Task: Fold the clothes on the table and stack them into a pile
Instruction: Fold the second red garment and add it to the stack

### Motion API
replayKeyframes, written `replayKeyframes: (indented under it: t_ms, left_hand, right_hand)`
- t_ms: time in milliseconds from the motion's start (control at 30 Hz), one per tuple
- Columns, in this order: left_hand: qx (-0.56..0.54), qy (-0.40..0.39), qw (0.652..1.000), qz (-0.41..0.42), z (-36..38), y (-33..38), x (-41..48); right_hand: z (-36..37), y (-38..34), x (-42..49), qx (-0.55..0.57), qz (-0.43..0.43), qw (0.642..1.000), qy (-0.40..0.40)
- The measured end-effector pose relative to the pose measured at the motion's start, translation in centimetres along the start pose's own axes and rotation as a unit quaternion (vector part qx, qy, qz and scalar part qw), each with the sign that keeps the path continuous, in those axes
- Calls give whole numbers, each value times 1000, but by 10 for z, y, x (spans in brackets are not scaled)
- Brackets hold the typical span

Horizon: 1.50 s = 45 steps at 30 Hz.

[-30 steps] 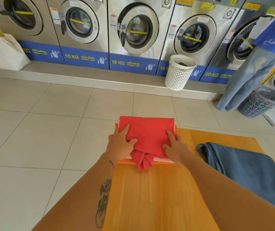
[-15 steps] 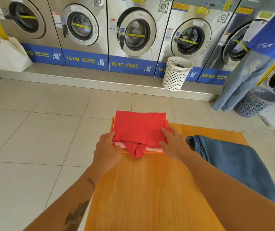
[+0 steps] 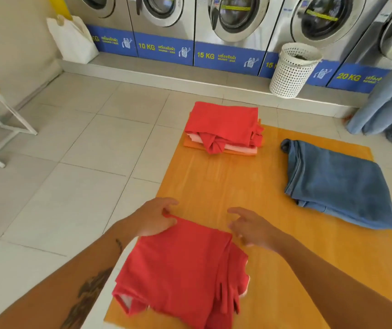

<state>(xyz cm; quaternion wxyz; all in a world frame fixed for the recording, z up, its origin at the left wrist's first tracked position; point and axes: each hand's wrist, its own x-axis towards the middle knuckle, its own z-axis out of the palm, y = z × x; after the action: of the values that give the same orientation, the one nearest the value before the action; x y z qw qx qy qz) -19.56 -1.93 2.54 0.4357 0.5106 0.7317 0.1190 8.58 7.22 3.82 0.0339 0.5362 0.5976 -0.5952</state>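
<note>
Two hands reach over the near end of an orange wooden worktop. The left hand pinches the far left corner of a loosely folded red garment that lies at the near left of the worktop, its near edge rumpled. The right hand hovers just beside that garment's far right corner, fingers spread and slightly curled, gripping nothing. At the far left corner of the worktop sits a pile of folded clothes: a red piece on top, pale pink and orange layers under it. Folded blue jeans lie on the right side, well apart from the pile. Beyond the tiled floor stand washing machines, with a white perforated basket before them.
</note>
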Motion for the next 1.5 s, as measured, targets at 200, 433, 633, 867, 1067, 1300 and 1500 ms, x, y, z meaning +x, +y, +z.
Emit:
replayKeyframes:
  t_ms: [200, 433, 633, 867, 1067, 1300, 1500]
  left_hand:
    - [41, 19, 999, -12, 26, -8, -22]
    - [-114, 136, 984, 20, 30, 17, -20]
    - [-144, 210, 963, 87, 33, 55, 2]
    - [-54, 145, 988, 28, 54, 27, -3]
    - [-105, 116, 988, 11, 68, 30, -11]
    - [-336, 54, 940, 21, 59, 35, -11]
    - [-267, 116, 954, 76, 64, 38, -8]
  right_hand:
    - [43, 19, -28, -67, -52, 996, -31]
    - [13, 6, -20, -150, -90, 983, 58]
    - [-59, -9, -11, -159, -116, 956, 216]
    - [-44, 38, -20, -148, -24, 958, 246]
    - [-12, 50, -24, -92, -35, 965, 243]
    - [11, 32, -13, 0, -79, 977, 196]
    - [14, 23, -13, -11, -107, 972, 209]
